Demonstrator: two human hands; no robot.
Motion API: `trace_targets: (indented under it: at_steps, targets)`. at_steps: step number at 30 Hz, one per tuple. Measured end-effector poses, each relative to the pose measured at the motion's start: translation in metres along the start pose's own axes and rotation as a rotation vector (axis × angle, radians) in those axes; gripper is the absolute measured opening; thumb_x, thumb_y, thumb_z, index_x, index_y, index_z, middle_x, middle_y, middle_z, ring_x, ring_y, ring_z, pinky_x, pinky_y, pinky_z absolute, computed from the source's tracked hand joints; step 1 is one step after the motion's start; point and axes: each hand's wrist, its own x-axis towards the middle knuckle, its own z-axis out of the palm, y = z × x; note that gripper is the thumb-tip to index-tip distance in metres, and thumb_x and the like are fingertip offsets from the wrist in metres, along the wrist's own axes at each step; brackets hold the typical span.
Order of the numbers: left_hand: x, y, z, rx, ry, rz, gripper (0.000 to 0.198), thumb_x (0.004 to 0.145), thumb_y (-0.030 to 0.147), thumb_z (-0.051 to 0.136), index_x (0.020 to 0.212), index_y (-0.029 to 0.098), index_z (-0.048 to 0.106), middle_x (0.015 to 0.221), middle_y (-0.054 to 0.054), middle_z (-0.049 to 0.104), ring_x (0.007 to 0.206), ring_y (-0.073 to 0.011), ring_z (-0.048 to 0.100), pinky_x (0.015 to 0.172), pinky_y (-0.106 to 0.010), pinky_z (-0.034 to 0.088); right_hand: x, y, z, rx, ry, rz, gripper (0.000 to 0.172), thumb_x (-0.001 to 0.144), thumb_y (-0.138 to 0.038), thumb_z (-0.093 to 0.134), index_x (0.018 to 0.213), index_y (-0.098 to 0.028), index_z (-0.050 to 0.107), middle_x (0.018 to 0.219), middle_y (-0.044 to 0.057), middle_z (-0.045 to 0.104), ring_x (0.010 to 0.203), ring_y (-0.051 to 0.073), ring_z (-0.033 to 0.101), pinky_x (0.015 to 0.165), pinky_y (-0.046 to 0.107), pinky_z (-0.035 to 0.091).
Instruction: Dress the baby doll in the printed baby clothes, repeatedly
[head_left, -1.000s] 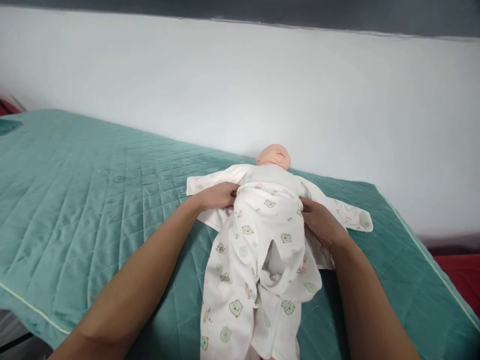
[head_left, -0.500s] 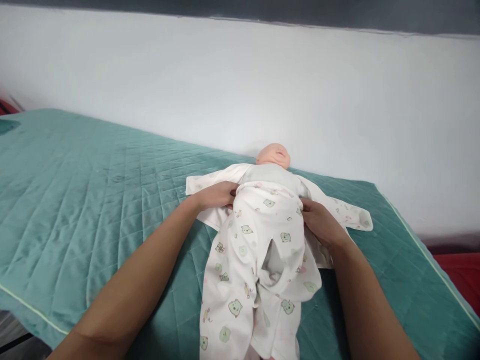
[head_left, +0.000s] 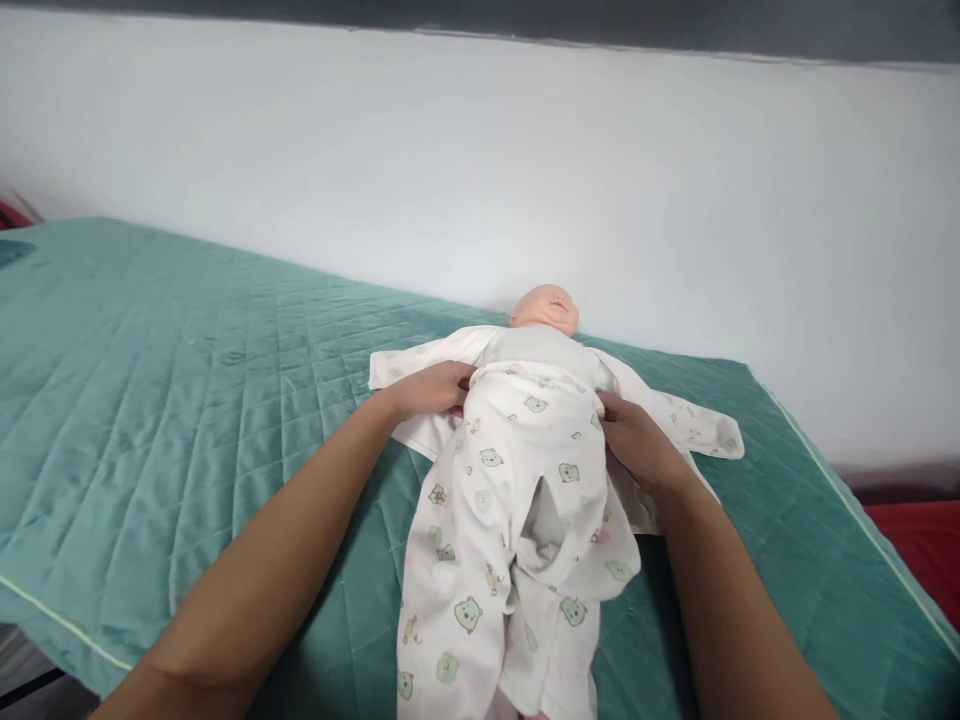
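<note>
A baby doll [head_left: 545,308] lies on its back, its head away from me. Over its legs and belly are white pants [head_left: 525,440] printed with green bears, with an opening at the crotch. The doll's arms are in a white printed jacket [head_left: 694,425], spread open over a pale undershirt [head_left: 534,345]. My left hand [head_left: 439,388] grips the pants' waistband at the left side, fingers partly hidden. At the right side my right hand [head_left: 637,440] is closed on the waistband too, its fingertips tucked at the cloth.
A green quilted cover [head_left: 225,400] lies under the doll. Behind it stands a white wall [head_left: 450,160] with a dark band on top. Red items [head_left: 919,545] show at the right edge and far left.
</note>
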Motion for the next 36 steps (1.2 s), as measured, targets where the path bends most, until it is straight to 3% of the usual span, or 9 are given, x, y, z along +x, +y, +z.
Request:
trace_targets:
  at_steps: [6,16,21,27,36]
  targets:
    - [0.000,-0.002,0.002,-0.045,-0.014,-0.026,0.026,0.068,0.015,0.047,0.086,0.017,0.065,0.092,-0.005,0.071,0.072,-0.0174,0.062,0.062,-0.026,0.045,0.004,0.004,-0.002,0.020,-0.059,-0.047,0.031,0.072,-0.023,0.053,0.096,-0.022,0.074,0.094,0.003,0.076,0.097,0.026,0.066,0.081,0.035,0.052]
    - [0.001,0.001,0.002,-0.054,0.001,-0.035,0.030,0.065,0.013,0.047,0.086,0.015,0.067,0.091,-0.007,0.073,0.074,-0.0191,0.064,0.063,-0.026,0.047,0.008,0.007,0.003,-0.003,0.008,0.022,0.036,0.069,-0.020,0.051,0.094,-0.020,0.076,0.084,0.004,0.077,0.092,0.028,0.067,0.076,0.035,0.052]
    - [0.003,0.003,0.007,-0.066,0.036,-0.076,0.031,0.063,0.012,0.044,0.082,0.014,0.069,0.077,-0.007,0.072,0.064,-0.0182,0.063,0.059,-0.026,0.046,0.009,0.006,0.004,-0.031,0.063,0.012,0.034,0.068,-0.022,0.052,0.092,-0.019,0.077,0.086,0.005,0.077,0.092,0.029,0.067,0.074,0.034,0.051]
    - [0.006,0.004,0.010,-0.060,0.128,-0.070,0.024,0.065,0.014,0.049,0.075,0.015,0.070,0.075,-0.009,0.074,0.079,-0.0242,0.068,0.067,-0.027,0.049,0.007,0.005,0.003,-0.050,0.032,-0.008,0.030,0.071,-0.025,0.054,0.092,-0.020,0.076,0.080,0.004,0.075,0.079,0.026,0.065,0.071,0.034,0.049]
    - [0.005,0.002,0.009,-0.051,0.149,-0.039,0.022,0.065,0.014,0.054,0.078,0.015,0.072,0.082,-0.010,0.075,0.081,-0.0258,0.068,0.069,-0.028,0.048,0.007,0.007,0.003,-0.082,0.050,0.035,0.030,0.072,-0.029,0.057,0.093,-0.019,0.076,0.087,0.006,0.076,0.087,0.028,0.066,0.068,0.034,0.048]
